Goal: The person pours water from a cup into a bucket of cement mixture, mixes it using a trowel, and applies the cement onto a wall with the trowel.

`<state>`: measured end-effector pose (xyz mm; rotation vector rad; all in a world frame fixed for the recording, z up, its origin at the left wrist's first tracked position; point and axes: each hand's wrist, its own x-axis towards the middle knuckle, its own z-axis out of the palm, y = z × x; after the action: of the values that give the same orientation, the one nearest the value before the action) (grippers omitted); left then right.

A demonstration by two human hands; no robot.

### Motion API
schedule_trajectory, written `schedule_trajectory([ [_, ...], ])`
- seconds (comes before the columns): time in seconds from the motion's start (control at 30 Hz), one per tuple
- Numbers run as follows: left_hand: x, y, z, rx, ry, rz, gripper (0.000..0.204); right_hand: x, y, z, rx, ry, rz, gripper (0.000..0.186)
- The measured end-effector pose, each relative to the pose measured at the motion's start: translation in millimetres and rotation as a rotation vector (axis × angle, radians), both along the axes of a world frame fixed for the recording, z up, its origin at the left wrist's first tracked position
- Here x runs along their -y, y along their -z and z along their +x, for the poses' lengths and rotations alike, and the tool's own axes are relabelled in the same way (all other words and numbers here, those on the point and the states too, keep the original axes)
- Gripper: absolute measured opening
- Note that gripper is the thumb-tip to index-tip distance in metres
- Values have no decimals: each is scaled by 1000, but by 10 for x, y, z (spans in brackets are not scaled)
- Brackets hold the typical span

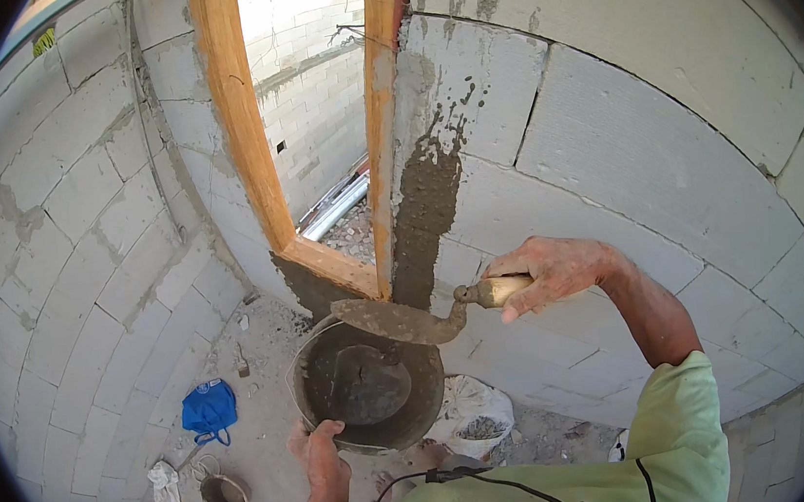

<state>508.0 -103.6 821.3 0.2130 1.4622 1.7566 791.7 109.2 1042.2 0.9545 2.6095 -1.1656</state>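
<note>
My right hand (pixel 552 276) is closed round the wooden handle of a trowel (pixel 392 323), whose blade is coated in grey mortar. The blade lies over the far rim of a dark bucket (pixel 420 423). Wet mortar (pixel 369 384) sits in the bottom of the bucket. My left hand (pixel 322 452) grips the near left part of that rim, thumb on the inside. Just beyond the bucket, a band of dark wet mortar (pixel 425 211) runs up the block wall beside the wooden frame (pixel 377 185).
White block walls (pixel 647 157) rise on both sides of the framed opening. On the dusty floor lie a blue bag-like item (pixel 210 411), a white crumpled cloth (pixel 164 487), a small round pot (pixel 224 497) and an open white sack (pixel 473 410) with grey material inside.
</note>
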Motion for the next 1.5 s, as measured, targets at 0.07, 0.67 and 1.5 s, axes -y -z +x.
schedule_trajectory([
  [0.07, -184, 140, 122, 46, 31, 18, 30, -321, -124, 193, -29, 122, -183, 48],
  [0.67, 186, 533, 56, 125, 12, -145, 41, 330, 70, 555, 179, 449, 358, 47],
  [1.5, 296, 179, -130, -99, 50, -37, 35, 904, 1764, -418, 283, -40, 257, 40],
])
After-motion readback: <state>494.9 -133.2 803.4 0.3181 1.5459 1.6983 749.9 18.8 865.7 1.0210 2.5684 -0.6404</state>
